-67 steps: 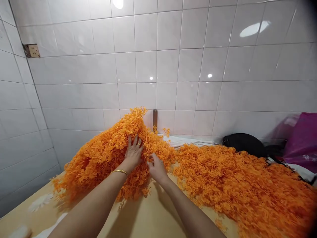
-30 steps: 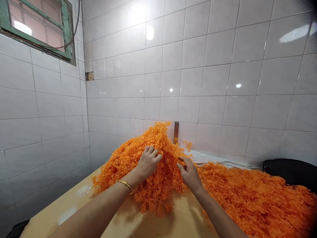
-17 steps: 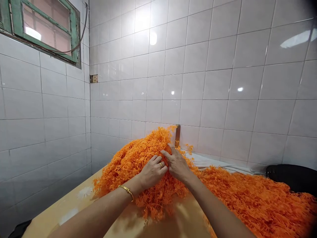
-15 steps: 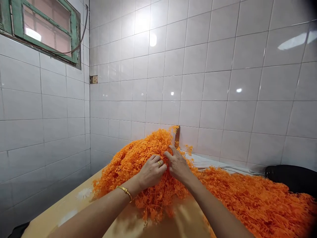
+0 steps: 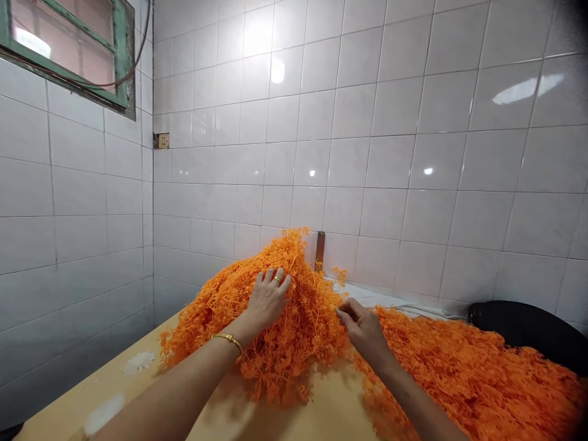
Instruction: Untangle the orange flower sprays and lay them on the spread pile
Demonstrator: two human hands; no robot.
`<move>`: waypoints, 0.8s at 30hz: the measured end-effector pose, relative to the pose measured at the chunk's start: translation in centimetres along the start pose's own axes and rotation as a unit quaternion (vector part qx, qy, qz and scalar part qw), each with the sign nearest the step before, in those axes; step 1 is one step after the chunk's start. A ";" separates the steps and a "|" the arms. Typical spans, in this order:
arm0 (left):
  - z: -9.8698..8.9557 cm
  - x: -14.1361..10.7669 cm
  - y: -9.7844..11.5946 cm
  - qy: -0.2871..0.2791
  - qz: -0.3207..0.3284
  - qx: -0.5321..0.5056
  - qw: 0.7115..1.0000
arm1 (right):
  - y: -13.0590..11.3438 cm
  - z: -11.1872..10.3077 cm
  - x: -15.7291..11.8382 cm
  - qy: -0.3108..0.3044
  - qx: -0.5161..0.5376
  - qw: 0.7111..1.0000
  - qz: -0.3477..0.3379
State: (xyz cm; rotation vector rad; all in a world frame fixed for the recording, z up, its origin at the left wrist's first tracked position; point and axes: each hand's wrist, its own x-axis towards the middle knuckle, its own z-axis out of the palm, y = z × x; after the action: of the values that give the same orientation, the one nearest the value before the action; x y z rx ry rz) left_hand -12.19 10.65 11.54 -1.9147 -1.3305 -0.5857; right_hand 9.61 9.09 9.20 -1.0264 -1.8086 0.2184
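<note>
Your left hand [image 5: 269,298], fingers spread, presses the orange heap [image 5: 211,300]; your right hand [image 5: 339,310] pinches thumb to forefinger at its three o'clock.

Orange frilly mound [image 5: 298,318], peaked, on yellow tabletop [image 5: 331,404].
</note>
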 end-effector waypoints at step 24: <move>-2.6 0.1 0.8 0.086 -0.047 -0.155 0.983 | -3.3 4.7 8.2 0.041 -0.190 0.979 -0.059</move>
State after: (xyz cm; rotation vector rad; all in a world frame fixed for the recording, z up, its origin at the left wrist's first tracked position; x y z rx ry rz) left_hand -11.35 8.54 13.06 -1.9990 -1.2810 -1.0341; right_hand 2.74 14.33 14.31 -1.1654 -1.8681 -0.2512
